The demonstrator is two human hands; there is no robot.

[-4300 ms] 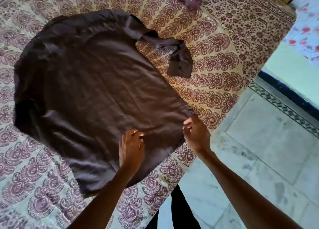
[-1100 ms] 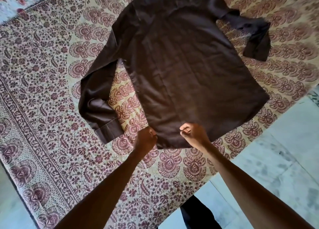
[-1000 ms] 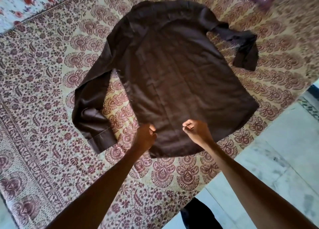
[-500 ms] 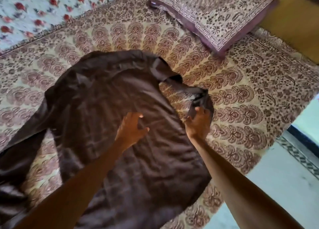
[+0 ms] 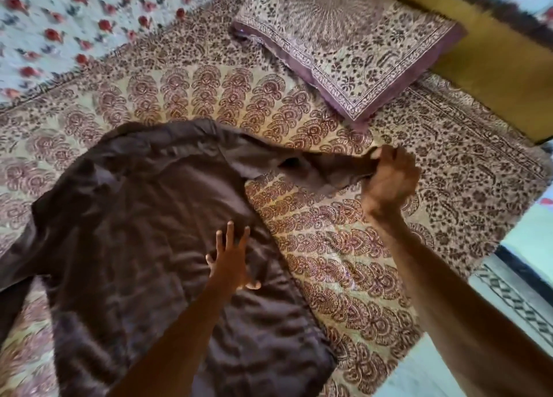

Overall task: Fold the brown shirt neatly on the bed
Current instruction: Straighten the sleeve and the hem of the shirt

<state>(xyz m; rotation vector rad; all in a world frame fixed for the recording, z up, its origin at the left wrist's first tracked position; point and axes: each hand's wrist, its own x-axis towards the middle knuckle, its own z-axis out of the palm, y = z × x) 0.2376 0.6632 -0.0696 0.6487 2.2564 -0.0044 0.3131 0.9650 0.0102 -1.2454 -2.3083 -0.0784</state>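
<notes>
Right hand (image 5: 389, 181) seemingly clenches the sleeve (image 5: 326, 167) of the brown shirt (image 5: 134, 217); left hand (image 5: 232, 262) flat on its body.

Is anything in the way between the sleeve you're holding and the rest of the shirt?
Nothing visible. The right hand grips the end of the sleeve, and only bedspread lies between it and the body of the shirt. The left hand presses flat on the shirt near that edge.

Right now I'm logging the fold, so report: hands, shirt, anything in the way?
Left hand flat on shirt. Right hand grips sleeve end, stretched out sideways. Shirt not yet folded. Pillow beyond, clear of it.
</notes>
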